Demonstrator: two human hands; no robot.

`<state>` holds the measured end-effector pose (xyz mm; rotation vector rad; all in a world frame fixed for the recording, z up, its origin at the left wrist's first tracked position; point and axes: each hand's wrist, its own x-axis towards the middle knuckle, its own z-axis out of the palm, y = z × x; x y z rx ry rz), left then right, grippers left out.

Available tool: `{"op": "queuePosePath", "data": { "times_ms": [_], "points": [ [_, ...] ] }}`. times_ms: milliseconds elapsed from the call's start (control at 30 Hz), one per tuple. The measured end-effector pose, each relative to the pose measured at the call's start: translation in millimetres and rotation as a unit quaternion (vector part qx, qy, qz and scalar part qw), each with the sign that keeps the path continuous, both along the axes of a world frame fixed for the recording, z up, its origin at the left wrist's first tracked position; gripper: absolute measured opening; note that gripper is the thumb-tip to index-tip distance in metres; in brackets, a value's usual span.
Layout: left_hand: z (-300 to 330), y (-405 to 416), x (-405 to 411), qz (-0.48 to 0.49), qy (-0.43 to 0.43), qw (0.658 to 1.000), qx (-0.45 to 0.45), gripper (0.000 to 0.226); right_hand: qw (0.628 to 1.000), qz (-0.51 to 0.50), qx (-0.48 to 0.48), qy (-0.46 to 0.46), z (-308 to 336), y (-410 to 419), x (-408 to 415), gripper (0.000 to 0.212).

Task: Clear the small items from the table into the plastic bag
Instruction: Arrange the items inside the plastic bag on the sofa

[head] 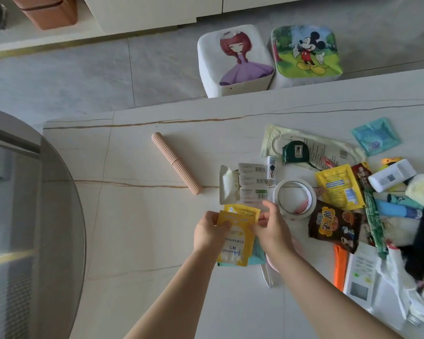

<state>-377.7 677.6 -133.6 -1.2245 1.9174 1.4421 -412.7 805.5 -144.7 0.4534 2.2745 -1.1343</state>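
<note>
Pale marble-look table (pixel 157 241) with thin brown veins fills the lower part of the view; beyond its far edge lies grey tiled floor, where two small cartoon-printed stools (pixel 235 62) stand side by side, and a round glass tabletop (pixel 34 216) curves in at the left.

Near the table's middle, both hands hold a stack of flat yellow sachets (pixel 235 243). Its long axis runs roughly toward and away from the person, with the printed lettering upside down to the camera. The left hand (pixel 209 232) is closed on the stack's left edge, thumb on top. The right hand (pixel 273 228) pinches the right edge of the upper sachet between thumb and fingers. A pale blue packet (pixel 256 255) shows under the stack.

A ribbed pink cylinder (pixel 176 163) lies alone, its long axis running diagonally from far-left to near-right. To the right sits a heap of small things: a white roll of tape (pixel 294 198), a dark green tape measure (pixel 295 152), a brown snack packet (pixel 333 227) and a crumpled white plastic bag (pixel 399 285) at the lower right.
</note>
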Motion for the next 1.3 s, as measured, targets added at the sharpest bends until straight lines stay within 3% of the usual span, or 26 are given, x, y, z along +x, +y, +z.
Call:
{"op": "queuePosePath", "data": {
  "times_ms": [133,233,333,433,533,633,800,900,967,1033,1167,1300],
  "points": [
    [8,-2,15,0.113,0.004,0.991,0.067,0.022,0.998,0.063,0.004,0.005,5,3,4,0.04],
    [13,-14,26,0.12,-0.005,0.99,0.075,0.006,0.981,0.137,0.075,0.112,11,-5,1,0.039],
    [11,-31,36,0.134,-0.012,0.989,0.053,0.013,0.948,0.203,0.144,0.199,16,-19,-17,0.05],
    [7,-43,45,0.145,-0.02,0.988,0.044,0.008,0.906,0.321,0.227,0.157,11,-28,-38,0.074],
    [0,-48,49,0.152,-0.023,0.987,0.053,0.009,0.889,0.331,0.286,0.133,7,-33,-43,0.085],
    [-3,-45,52,0.15,-0.03,0.987,0.053,0.006,0.876,0.327,0.302,0.184,4,-32,-35,0.064],
    [0,-41,59,0.156,-0.046,0.986,0.047,0.006,0.868,0.352,0.235,0.26,18,-20,-26,0.034],
    [5,-39,66,0.148,-0.064,0.986,0.038,0.008,0.922,0.185,0.21,0.269,38,-11,-18,0.029],
    [9,-37,72,0.147,-0.077,0.985,0.036,0.009,0.979,0.009,0.1,0.176,52,-11,-10,0.028],
    [12,-37,78,0.146,-0.092,0.984,0.033,0.01,0.992,-0.078,0.023,0.092,55,-10,1,0.023],
    [15,-37,86,0.136,-0.115,0.983,0.033,0.014,0.994,0.03,0.098,-0.032,31,-9,27,0.023],
    [11,-36,90,0.112,-0.119,0.986,0.024,0.015,0.976,0.155,0.149,0.018,6,-9,40,0.022]
  ]
}}
